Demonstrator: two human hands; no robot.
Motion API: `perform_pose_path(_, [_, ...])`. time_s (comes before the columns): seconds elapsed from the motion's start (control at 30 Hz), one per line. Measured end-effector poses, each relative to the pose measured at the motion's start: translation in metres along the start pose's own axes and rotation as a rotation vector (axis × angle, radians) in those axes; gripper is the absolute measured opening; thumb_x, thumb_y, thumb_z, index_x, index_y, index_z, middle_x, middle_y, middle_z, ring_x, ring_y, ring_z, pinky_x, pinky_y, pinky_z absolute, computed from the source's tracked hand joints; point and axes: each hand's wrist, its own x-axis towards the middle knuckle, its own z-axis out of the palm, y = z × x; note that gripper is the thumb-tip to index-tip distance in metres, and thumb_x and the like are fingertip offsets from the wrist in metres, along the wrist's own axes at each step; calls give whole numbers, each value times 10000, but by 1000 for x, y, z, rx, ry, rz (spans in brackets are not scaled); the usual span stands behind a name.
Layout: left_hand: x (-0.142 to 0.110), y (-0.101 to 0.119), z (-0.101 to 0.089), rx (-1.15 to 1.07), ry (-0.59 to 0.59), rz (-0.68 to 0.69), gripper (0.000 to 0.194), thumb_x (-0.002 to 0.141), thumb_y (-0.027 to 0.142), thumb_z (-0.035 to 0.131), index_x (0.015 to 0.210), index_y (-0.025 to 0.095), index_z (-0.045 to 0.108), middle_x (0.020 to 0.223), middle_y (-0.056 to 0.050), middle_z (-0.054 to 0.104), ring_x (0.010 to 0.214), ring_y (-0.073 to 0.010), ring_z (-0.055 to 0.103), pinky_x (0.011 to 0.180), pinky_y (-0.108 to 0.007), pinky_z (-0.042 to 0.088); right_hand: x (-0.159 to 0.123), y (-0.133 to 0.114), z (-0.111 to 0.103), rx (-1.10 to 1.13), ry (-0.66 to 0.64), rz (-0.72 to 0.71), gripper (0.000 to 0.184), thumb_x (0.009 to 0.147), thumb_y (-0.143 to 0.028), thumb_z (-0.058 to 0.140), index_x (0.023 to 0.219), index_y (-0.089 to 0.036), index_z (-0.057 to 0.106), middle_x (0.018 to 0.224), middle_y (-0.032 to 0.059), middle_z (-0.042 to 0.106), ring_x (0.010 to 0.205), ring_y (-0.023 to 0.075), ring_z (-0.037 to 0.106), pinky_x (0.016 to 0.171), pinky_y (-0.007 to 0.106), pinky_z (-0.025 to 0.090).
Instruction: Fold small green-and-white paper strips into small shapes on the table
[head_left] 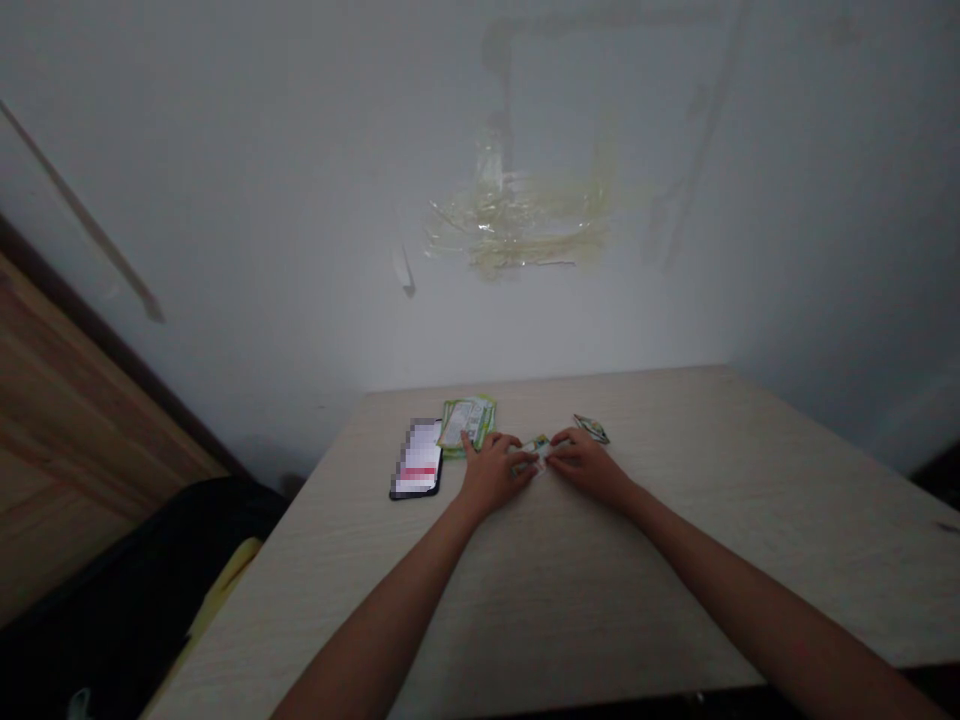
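Between my two hands is a small printed card [540, 446], white with green and yellow, low over the table or resting on it. My left hand [489, 474] pinches its left side, thumb and fingers closed, while one finger stretches toward a pile of green and white printed sheets or packets [466, 420]. From the other side my right hand [591, 468] has its fingertips closed on the card's right edge. Just beyond the right hand lies another small printed piece [592, 428], dark-edged with green and white. The print is too small to read.
A phone [417, 462] with a lit, blurred screen lies left of the pile. The pale wooden table [570, 590] meets a grey wall [300, 200] bearing old clear tape [517, 225]. Dark cloth [165, 570] and a wooden panel [67, 420] stand off the table's left side.
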Motion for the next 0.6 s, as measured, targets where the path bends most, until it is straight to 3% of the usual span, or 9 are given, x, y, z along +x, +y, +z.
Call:
perform_pose_path(0.27, [2,-2,1,-19,-55,-54,243,837,550,588,1059,488,664,1347,62,555,1355,-326,325,999,-811,-82,-1,5,4,-81,54,3,121,839,-260,659,806,-228,771,1060,92,623,1014,219,580,964,431,450])
perform_pose_path(0.43, [2,-2,0,-20,-75,-60,247,849,558,566,1071,497,657,1368,70,544,1372,-329,304,1009,-801,-77,1,5,3,-187,72,-16,126,840,-268,654,818,-237,775,1053,87,607,1016,225,570,1051,498,368])
perform_pose_path(0.6, [2,-2,-1,-25,-101,-58,262,860,570,539,1093,506,643,1387,76,528,1379,-329,296,1010,-807,-59,5,2,0,-280,50,-1,161,866,-262,624,842,-214,776,1047,107,587,1047,240,540,1043,467,370])
